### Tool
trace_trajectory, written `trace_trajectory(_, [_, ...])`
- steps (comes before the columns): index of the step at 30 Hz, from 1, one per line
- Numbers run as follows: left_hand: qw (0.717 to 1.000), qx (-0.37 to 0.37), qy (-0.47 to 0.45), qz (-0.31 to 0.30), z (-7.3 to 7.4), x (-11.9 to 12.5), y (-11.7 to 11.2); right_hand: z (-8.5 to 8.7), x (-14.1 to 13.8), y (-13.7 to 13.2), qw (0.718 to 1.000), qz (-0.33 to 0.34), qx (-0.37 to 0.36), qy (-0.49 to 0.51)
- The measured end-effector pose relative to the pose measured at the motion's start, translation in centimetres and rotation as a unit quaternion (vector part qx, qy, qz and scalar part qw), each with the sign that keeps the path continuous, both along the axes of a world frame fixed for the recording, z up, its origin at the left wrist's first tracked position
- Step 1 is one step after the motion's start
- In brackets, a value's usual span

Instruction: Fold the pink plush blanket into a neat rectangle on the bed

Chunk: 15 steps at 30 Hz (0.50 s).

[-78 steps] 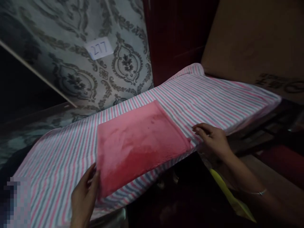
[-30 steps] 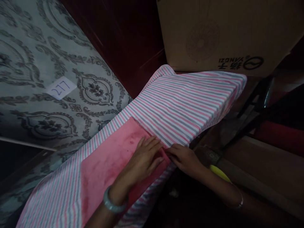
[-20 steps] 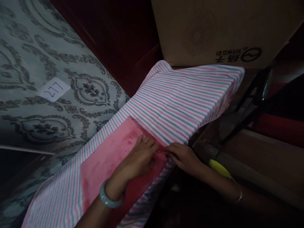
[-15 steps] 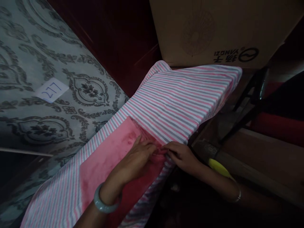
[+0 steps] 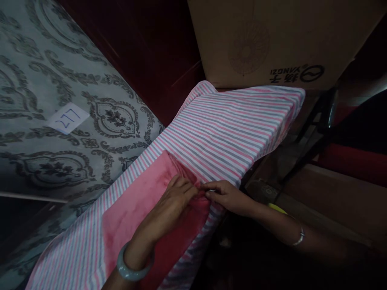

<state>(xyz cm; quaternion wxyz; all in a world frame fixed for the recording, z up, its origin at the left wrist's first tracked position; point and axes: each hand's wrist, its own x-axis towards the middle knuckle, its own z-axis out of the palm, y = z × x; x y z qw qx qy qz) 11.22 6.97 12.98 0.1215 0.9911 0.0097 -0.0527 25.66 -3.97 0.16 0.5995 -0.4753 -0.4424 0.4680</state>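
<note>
A pinkish-red cloth [image 5: 136,193] lies on a board with a striped cover [image 5: 220,125], bunched into folds along its far right edge. My left hand [image 5: 177,197], with a pale bangle on its wrist, rests on the cloth, its fingers curled round the gathered folds. Opposite it, my right hand [image 5: 228,195] pinches the same folds between thumb and forefinger at the cloth's right corner. A thin silver bracelet circles that wrist. The fingertips of both hands are close together, and the fabric between them is partly hidden.
A large cardboard box [image 5: 272,44] stands behind the board's far end. Patterned wallpaper [image 5: 115,117] bearing a paper marked 277 [image 5: 69,118] runs along the left. Dark metal legs [image 5: 314,117] and something yellow [image 5: 276,208] are on the right.
My left hand's fingers have drawn in closer on the folds, and the thumb is more tucked. My right hand has shifted slightly left. The cloth's far edge is more gathered.
</note>
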Motion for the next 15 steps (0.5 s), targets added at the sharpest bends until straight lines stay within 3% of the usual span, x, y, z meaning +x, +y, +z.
trace_trajectory(5, [1.000, -0.005, 0.008, 0.016, 0.2, 0.0, -0.2, 0.9, 0.3, -0.2, 0.995, 0.061, -0.055, 0.047])
trace_trajectory(9, [1.000, -0.007, 0.014, 0.006, 0.2, 0.1, -0.2, 1.7, 0.6, -0.5, 0.994, 0.091, -0.050, 0.043])
trace_trajectory(13, [1.000, -0.015, 0.013, 0.013, 0.3, 0.4, -0.3, 1.3, 1.2, -0.2, 0.984, 0.157, -0.047, 0.067])
trace_trajectory(15, [1.000, -0.012, 0.021, 0.016, 0.4, 0.6, -0.3, 0.8, 1.4, 0.1, 0.986, 0.157, -0.037, 0.041])
